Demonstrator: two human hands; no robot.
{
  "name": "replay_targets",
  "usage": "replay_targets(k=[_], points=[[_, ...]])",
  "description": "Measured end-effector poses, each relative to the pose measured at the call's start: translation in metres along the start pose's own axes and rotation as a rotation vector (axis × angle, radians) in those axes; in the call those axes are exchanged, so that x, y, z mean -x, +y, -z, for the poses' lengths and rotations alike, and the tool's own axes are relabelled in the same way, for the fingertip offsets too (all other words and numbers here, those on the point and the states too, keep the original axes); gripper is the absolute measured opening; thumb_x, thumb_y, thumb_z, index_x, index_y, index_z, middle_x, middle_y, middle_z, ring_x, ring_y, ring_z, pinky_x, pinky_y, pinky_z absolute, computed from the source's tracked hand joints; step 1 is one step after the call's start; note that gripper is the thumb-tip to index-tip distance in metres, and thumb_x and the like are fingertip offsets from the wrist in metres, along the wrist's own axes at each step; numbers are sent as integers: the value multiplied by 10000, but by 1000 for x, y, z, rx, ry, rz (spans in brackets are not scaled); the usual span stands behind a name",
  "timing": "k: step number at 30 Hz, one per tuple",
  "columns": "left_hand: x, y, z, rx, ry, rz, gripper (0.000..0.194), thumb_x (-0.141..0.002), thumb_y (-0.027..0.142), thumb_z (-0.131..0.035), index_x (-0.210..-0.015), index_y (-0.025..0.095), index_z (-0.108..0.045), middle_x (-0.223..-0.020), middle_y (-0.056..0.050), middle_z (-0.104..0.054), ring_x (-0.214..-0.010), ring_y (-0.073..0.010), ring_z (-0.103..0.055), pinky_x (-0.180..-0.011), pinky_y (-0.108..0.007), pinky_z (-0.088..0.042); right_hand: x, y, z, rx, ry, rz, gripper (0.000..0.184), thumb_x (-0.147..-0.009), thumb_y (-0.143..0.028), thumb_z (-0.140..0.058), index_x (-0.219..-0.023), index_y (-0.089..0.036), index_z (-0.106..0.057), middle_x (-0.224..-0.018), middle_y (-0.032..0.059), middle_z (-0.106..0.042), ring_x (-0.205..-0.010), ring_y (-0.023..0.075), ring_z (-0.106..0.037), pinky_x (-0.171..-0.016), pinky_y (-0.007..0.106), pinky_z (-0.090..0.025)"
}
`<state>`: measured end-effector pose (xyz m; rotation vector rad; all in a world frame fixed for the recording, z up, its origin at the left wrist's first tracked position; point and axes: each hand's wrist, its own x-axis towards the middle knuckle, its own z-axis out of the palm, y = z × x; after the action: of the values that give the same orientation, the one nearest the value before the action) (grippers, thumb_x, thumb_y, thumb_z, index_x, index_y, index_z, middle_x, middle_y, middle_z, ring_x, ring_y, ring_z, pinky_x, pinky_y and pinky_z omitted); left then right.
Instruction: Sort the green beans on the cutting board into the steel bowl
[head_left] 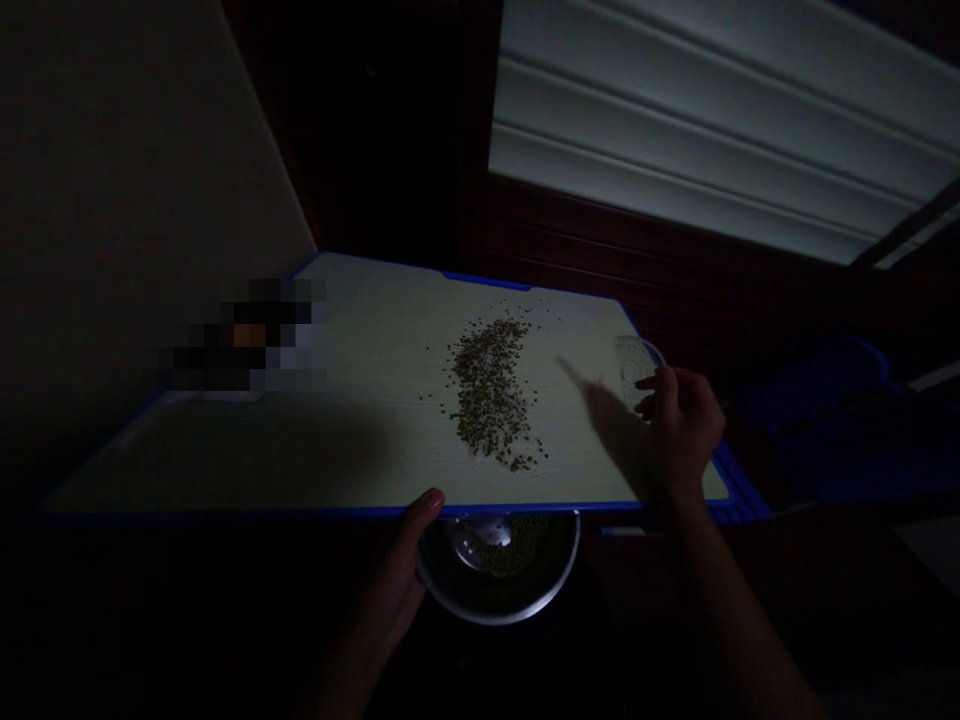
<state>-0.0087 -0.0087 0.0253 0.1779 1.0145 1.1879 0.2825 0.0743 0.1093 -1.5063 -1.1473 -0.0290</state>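
Observation:
Small dark green grains, like mung beans (pixel 491 395), lie in a loose elongated heap on the pale, blue-edged folding table (pixel 375 350). A shiny metal bowl (pixel 517 612) sits just below the table's near edge, with more of the grains inside. My left hand (pixel 405 570) is closed at the bowl's left side, its thumb up against the table edge; the fingers are partly hidden in the dark. At the table's right side, my right hand (pixel 686 420) pinches a clear, curved plastic piece with markings, like a protractor (pixel 628 365), right of the heap.
A pixelated object (pixel 247 335) rests at the table's left side. Pale louvred slats (pixel 675 130) are set in dark wood behind. A dark blue item (pixel 817 420) is at the right, and a pale wall (pixel 150 150) rises at the left. The light is dim.

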Motion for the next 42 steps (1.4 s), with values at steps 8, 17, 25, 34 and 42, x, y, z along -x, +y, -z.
replay_targets(k=[8,17,25,34,42], points=[[1,0,-2,13,36,-13,419,-838,257,-788,-1236,138,-727,-1089,-115,-841,-1138,-329,-746,-1014,-441,-588,1,3,-5,316,-143,109,261,-903,-358,-615,-759,-170,-724,-704,81,-751,-635,208,-691,-637,307,-439],[-2,-2,3,21,1,-37,392,-807,301,-832,-1160,148,-758,-1070,-102,-845,-1155,-338,-736,-1025,-449,-582,4,-1,-3,302,-155,85,210,-843,-304,-618,-700,-174,-698,-649,54,-706,-571,181,-627,-608,311,-404],[-3,-3,4,23,12,2,344,-838,281,-797,-1156,153,-767,-1115,-121,-835,-1159,-356,-733,-1026,-475,-581,4,-1,-2,283,-174,88,250,-854,-348,-610,-692,-178,-695,-629,38,-701,-578,180,-632,-617,298,-414],[-4,-3,3,25,26,11,398,-837,285,-796,-1207,147,-749,-1108,-111,-838,-1161,-341,-733,-1043,-460,-574,-3,9,-5,300,-180,140,346,-936,-427,-574,-891,-155,-783,-780,102,-783,-670,227,-701,-644,306,-453],[-1,-1,0,17,45,-18,444,-858,251,-772,-1285,149,-710,-1121,-112,-835,-1150,-330,-740,-1040,-453,-575,-3,9,-6,306,-223,168,341,-943,-407,-575,-897,-148,-793,-827,129,-802,-691,236,-718,-644,314,-455]])
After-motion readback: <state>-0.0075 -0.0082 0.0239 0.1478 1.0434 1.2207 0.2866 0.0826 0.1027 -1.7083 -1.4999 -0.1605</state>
